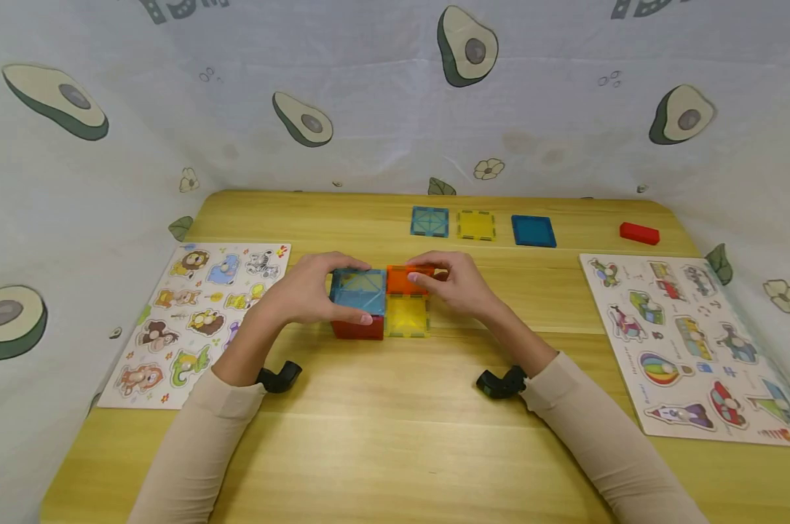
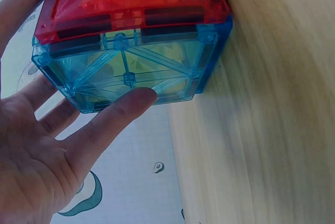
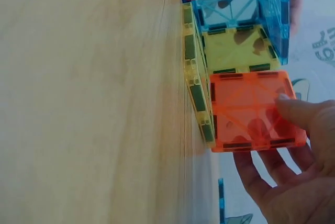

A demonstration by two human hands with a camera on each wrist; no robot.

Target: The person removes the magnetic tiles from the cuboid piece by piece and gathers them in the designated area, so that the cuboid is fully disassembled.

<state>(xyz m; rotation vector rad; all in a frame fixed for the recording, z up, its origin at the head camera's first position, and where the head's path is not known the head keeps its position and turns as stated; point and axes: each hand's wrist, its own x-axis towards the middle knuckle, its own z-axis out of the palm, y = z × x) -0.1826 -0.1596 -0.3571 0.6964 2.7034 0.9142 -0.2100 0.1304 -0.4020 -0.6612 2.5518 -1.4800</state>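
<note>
See-through square magnetic tiles form a box, with a blue tile (image 1: pixel 360 292) on top and a red tile (image 1: pixel 358 329) at the front. My left hand (image 1: pixel 311 290) grips the box from its left, the thumb lying across the blue face in the left wrist view. To the right of the box, a yellow tile (image 1: pixel 408 317) lies flat on the table. An orange tile (image 3: pixel 246 111) stands upright at its far edge. My right hand (image 1: pixel 456 280) pinches this orange tile, thumb on its near face and fingers behind. Inside the box, another yellow tile (image 3: pixel 238 50) shows in the right wrist view.
Light blue (image 1: pixel 429 222), yellow (image 1: pixel 476 225) and dark blue (image 1: pixel 534 231) tiles lie along the back of the wooden table (image 1: pixel 395 451). A red block (image 1: pixel 640 233) lies at the back right. An animal puzzle board (image 1: pixel 191 320) is at left, a vehicle puzzle board (image 1: pixel 689 349) at right.
</note>
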